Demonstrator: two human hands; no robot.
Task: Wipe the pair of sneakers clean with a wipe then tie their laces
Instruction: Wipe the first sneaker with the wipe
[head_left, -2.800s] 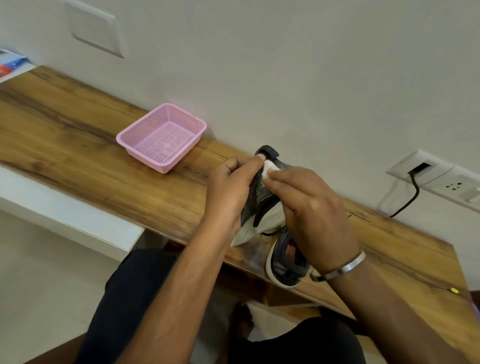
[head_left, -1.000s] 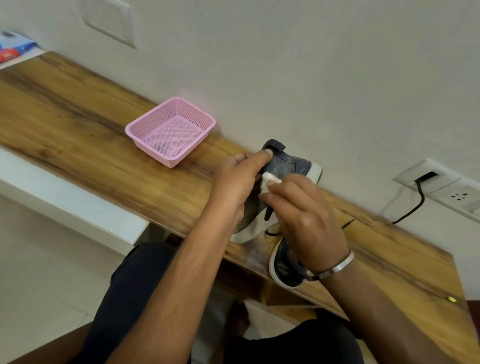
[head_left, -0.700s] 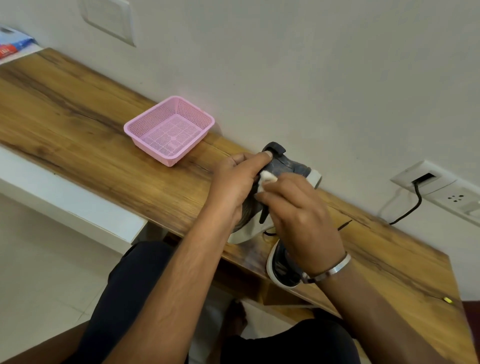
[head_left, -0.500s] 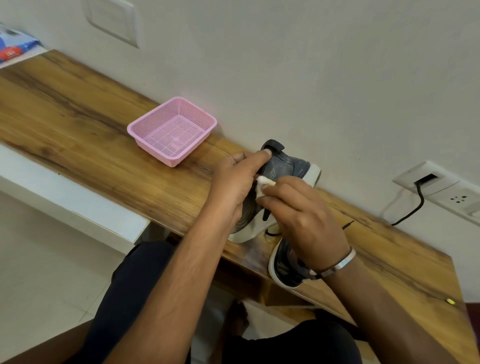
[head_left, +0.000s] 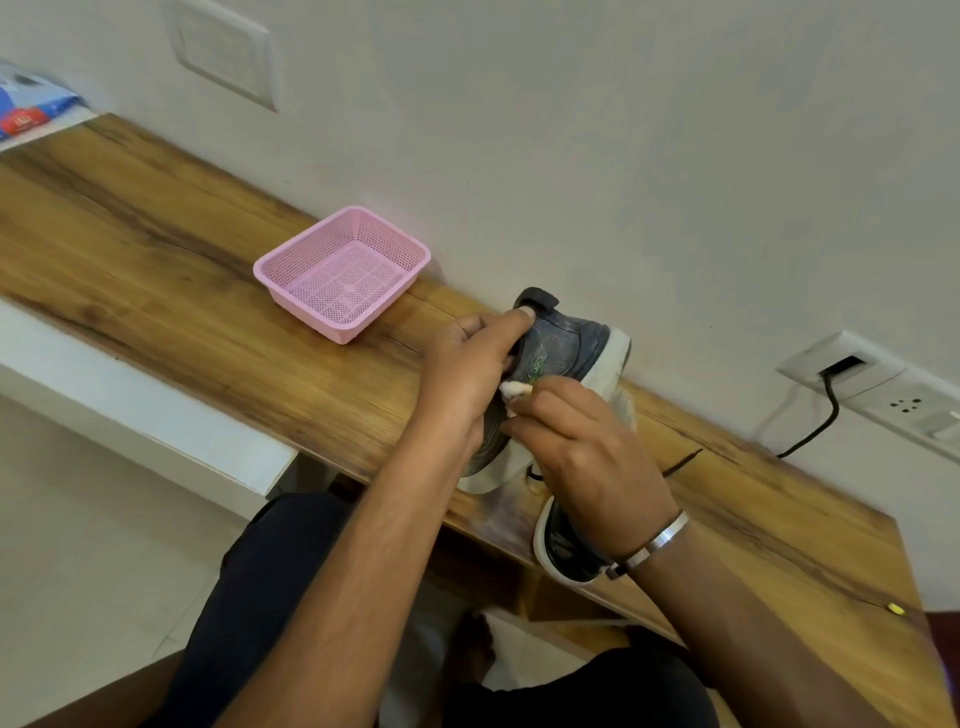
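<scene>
left hand (head_left: 470, 374) grips grey sneaker (head_left: 563, 345) tipped on wooden surface (head_left: 156, 249); right hand (head_left: 587, 447) pinches white wipe (head_left: 514, 391) against its side. second sneaker (head_left: 563, 551) beneath right wrist.

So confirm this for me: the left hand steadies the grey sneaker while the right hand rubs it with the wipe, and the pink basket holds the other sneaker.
One thing is wrong. The head view shows the pink basket with nothing in it; the other sneaker lies on the wooden desk under the right wrist. The rest stands: left hand steadies the grey sneaker, right hand rubs with the wipe.
</scene>
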